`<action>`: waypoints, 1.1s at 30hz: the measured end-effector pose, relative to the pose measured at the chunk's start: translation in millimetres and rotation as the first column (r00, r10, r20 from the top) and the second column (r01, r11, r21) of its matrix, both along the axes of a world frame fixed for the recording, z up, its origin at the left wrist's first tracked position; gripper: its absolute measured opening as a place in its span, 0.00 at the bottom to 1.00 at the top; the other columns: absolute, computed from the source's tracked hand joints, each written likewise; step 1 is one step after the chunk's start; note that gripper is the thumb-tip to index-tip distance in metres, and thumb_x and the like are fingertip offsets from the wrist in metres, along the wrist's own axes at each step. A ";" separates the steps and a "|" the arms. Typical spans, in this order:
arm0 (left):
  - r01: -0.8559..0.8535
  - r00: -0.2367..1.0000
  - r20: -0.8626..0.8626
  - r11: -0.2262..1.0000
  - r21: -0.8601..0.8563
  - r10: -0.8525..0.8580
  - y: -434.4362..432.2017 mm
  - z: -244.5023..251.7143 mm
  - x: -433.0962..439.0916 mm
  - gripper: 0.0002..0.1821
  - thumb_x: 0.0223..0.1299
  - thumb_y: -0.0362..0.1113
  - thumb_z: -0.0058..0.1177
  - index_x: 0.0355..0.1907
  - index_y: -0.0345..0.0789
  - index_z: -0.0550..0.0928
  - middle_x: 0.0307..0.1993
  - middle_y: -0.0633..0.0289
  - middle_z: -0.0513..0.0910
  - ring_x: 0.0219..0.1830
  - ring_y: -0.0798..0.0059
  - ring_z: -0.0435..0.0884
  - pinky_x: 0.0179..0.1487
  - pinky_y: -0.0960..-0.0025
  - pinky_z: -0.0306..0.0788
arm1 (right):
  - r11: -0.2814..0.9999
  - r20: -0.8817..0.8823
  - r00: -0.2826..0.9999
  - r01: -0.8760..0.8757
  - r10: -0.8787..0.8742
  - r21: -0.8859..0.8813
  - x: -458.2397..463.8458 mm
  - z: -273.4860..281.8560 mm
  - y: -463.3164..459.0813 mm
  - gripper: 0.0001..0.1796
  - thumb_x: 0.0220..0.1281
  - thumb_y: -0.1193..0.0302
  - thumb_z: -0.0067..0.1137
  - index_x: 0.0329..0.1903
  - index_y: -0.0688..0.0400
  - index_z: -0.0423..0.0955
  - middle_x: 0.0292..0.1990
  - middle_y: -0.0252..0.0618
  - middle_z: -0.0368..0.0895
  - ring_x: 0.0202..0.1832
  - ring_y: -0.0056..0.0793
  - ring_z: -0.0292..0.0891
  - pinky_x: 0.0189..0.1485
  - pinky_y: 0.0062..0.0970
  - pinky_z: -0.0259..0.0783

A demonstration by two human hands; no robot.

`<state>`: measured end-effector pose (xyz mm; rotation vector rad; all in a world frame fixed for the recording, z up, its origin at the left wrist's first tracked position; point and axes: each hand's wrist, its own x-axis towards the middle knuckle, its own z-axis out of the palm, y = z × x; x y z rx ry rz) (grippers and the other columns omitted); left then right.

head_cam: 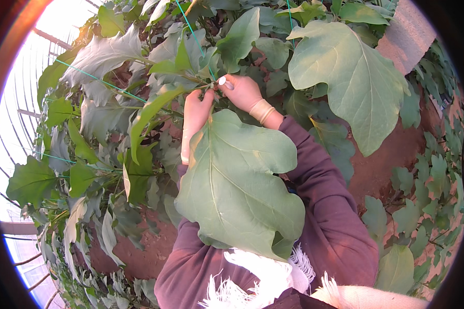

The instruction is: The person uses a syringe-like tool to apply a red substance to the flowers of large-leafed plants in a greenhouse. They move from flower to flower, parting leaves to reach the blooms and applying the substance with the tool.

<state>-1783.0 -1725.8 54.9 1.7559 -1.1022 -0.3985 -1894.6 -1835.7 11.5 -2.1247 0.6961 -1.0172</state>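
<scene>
Both my hands wear thin, pale gloves and meet at the upper stem point(212, 85) of an eggplant plant. My left hand point(196, 110) pinches at this stem with thumb and fingertips. Close beside it, my right hand point(243, 92) holds a small white object with a round end point(222, 80) by the thumb; the rest of it is hidden in the fingers. Green twine point(193, 34) runs down to the stem at my fingertips. Below the hands a broad lobed leaf point(236, 181) hangs over my forearms and covers part of my left sleeve.
Another large leaf point(352, 77) spreads at the upper right. More twine point(100, 80) crosses the foliage on the left. Brown soil point(379, 166) shows between the plant rows. Greenhouse ribs point(17, 104) curve along the left rim. A white fringed scarf point(263, 270) hangs at my chest.
</scene>
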 end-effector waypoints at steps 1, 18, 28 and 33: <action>-0.035 0.998 -0.046 0.999 -0.010 0.034 -1.8 -4.0 0.2 0.13 0.58 0.39 0.52 0.33 0.30 0.83 0.24 0.67 0.81 0.25 0.84 0.73 0.31 0.79 0.65 | 1.000 0.010 1.000 0.007 -0.007 0.005 0.8 -0.6 1.3 0.11 0.60 0.59 0.54 0.37 0.51 0.79 0.23 0.37 0.80 0.26 0.36 0.78 0.29 0.30 0.71; -0.134 0.709 -0.701 0.962 -0.238 -0.075 -15.8 -33.9 -9.6 0.08 0.54 0.35 0.50 0.26 0.33 0.80 0.18 0.72 0.71 0.21 0.85 0.65 0.26 0.79 0.56 | 0.999 0.062 0.997 0.044 -0.044 -0.007 0.0 -7.2 7.3 0.10 0.58 0.60 0.55 0.38 0.50 0.78 0.27 0.40 0.81 0.30 0.40 0.79 0.32 0.33 0.72; 0.090 0.823 -0.561 0.995 -0.033 -0.093 -5.4 3.5 -6.2 0.08 0.55 0.34 0.52 0.30 0.33 0.82 0.21 0.70 0.75 0.20 0.85 0.69 0.24 0.78 0.60 | 0.996 0.149 0.988 0.018 -0.031 0.087 -1.4 -9.7 7.0 0.10 0.60 0.61 0.52 0.36 0.52 0.75 0.30 0.45 0.79 0.33 0.49 0.75 0.32 0.41 0.70; 0.034 0.932 -0.363 0.996 0.087 -0.001 -12.5 -1.1 -11.0 0.08 0.56 0.37 0.54 0.31 0.35 0.83 0.20 0.69 0.76 0.20 0.85 0.69 0.24 0.79 0.61 | 0.995 0.145 0.989 -0.038 0.023 0.096 0.1 -10.5 8.3 0.10 0.58 0.61 0.54 0.37 0.52 0.76 0.31 0.44 0.80 0.34 0.48 0.75 0.33 0.39 0.70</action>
